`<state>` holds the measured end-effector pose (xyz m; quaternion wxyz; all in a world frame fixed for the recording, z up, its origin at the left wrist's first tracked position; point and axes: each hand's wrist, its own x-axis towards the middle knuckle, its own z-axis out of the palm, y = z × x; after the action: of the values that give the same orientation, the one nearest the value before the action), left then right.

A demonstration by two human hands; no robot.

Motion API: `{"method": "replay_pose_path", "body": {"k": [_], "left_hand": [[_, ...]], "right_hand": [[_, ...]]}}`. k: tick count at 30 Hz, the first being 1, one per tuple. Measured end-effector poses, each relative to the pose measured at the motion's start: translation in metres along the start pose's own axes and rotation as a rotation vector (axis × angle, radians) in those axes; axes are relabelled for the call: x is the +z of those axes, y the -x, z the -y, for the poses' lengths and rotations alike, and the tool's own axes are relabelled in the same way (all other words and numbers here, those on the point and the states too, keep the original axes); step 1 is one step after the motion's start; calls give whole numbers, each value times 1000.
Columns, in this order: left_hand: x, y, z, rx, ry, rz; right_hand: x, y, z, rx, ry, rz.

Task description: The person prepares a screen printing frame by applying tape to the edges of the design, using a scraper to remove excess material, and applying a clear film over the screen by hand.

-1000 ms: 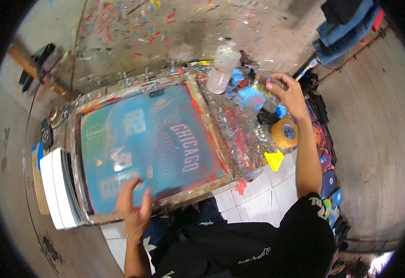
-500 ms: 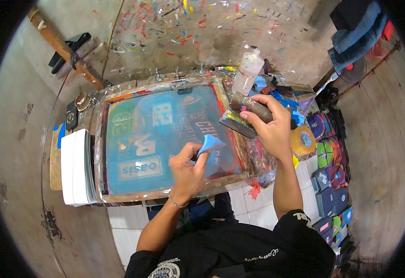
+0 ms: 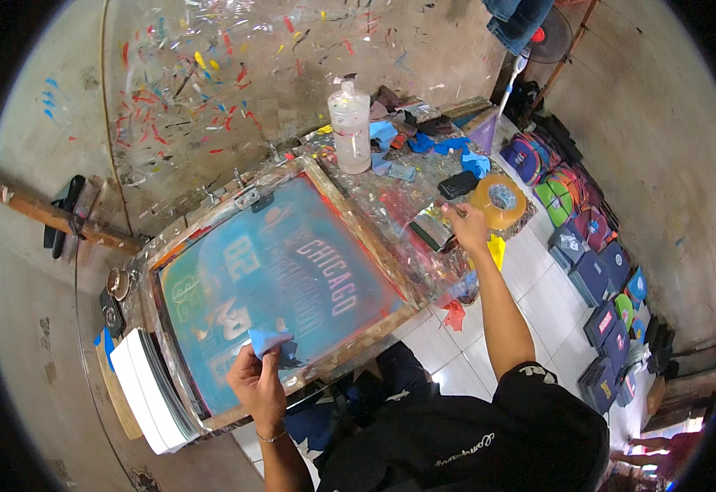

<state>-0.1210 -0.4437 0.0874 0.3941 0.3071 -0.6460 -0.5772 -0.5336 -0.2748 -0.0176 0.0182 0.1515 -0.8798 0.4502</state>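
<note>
A light blue scrap of cloth (image 3: 268, 341), with a darker patch on one side, is pinched in my left hand (image 3: 259, 379) over the near edge of the screen printing frame (image 3: 392, 256). The frame's blue-green mesh (image 3: 292, 246) carries several lettered and shaped designs. My right hand (image 3: 467, 226) is at the worktable (image 3: 390, 197) right of the frame. Its fingers are curled at the end of a squeegee (image 3: 431, 232) with a dark block and paint-stained sides, low against the tabletop. Part of that grip is hidden.
Behind the squeegee stand a clear plastic bottle (image 3: 350, 125), a dark block (image 3: 457, 185), a tape roll (image 3: 499, 202) and blue scraps (image 3: 475, 163). A white stack (image 3: 146, 394) lies left of the frame. Folded goods (image 3: 597, 275) line the floor at right; another person (image 3: 676, 449) shows beyond.
The view has swung right. My right hand has lowered the squeegee from above the frame's right edge to the worktable. The cloth in my left hand has moved toward the frame's near edge.
</note>
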Motion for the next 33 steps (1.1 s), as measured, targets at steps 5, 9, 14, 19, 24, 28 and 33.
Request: {"method": "replay_pose_path", "body": {"k": [5,9,14,19,24,28,33], "left_hand": [[11,0,15,-52,37,-21],[16,3,7,-83,26,-33],[-4,13,12,-174,-78,-147],[-23,10,38,-58,-98,-219],[-26,6,19,-285,-593,-62],[-64,16,56,61,-864,160],[-17,-12,38,-105,-340,-71]], "right_hand": [[-9,-4,-5,-18,97,31],[-14,-3,7,-103,242,34],[-20,-30,31,-220,384,131],[-40,-166,5,-161,679,48],[-29,-232,-50,-106,751,316],[-3,-264,-57,-308,484,213],[40,-265,-34,-183,538,284]]}}
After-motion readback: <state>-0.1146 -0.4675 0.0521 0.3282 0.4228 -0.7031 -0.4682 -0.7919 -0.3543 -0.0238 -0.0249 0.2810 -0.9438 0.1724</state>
